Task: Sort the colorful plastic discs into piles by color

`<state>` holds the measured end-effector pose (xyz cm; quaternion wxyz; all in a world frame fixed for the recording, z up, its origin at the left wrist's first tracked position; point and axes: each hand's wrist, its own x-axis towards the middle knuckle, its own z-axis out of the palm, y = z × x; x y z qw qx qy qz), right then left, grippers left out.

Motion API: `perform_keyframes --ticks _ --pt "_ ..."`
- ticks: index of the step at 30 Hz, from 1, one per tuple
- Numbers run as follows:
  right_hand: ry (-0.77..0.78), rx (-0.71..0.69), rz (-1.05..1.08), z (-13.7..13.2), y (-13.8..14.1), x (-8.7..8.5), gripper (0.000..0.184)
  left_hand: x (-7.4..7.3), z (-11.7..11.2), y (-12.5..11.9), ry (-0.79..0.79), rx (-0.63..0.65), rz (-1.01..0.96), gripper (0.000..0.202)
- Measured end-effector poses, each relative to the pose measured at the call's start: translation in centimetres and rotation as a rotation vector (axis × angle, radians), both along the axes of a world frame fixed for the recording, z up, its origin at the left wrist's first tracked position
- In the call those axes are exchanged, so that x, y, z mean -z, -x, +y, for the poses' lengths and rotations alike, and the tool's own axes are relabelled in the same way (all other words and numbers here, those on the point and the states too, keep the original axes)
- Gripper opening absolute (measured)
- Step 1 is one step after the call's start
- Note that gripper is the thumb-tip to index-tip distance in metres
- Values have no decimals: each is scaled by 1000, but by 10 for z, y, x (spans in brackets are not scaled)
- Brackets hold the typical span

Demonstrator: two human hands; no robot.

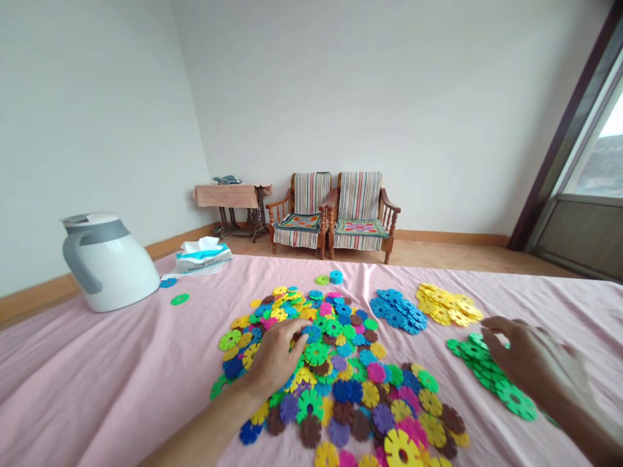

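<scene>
Pink cloth-covered table (pixel 121 383). Central heap of mixed-colour notched plastic discs (pixel 350 383). Sorted pile of green notched plastic discs (pixel 506 392), right of heap. Left hand (pixel 275 360) flat on heap, fingers spread, gripping nothing. Right hand (pixel 533 360) curled over green pile, perhaps pinching one disc; blurred, cannot tell. Risk: forearm drag remixing piles.

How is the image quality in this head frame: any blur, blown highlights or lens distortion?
Head view: the right hand over the green discs is smeared by motion blur, while the left hand on the mixed pile is sharp; the window at upper right is washed out; wide-angle distortion tilts its frame; light is soft, shadows faint.
</scene>
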<state>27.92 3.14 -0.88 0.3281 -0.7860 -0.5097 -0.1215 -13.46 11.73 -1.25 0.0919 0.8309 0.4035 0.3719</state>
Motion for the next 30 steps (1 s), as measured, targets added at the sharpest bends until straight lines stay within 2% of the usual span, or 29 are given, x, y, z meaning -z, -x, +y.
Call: perform_keyframes --ticks 3,7,9,12,16,19,21,30 --pt "71 -193 -14 10 50 0 22 -1 -3 -2 19 38 -35 17" --pt "138 -595 132 17 132 -1 26 -1 -6 -3 24 84 -37 10" --pt "130 -718 135 18 166 -4 24 -1 -7 -2 23 110 -33 10" --pt "128 -793 141 21 204 -7 21 -1 -7 -2 20 138 -28 10" --pt "130 -778 240 26 232 -7 19 -3 -9 -1 5 176 -24 12" --pt "89 -762 263 30 234 -6 11 -4 -10 -1 -2 193 -31 13" --pt "60 -713 263 35 223 -4 10 -3 -9 -1 -15 175 -59 16" --pt "43 -243 352 89 113 5 13 1 -4 -1 -67 95 -61 16"
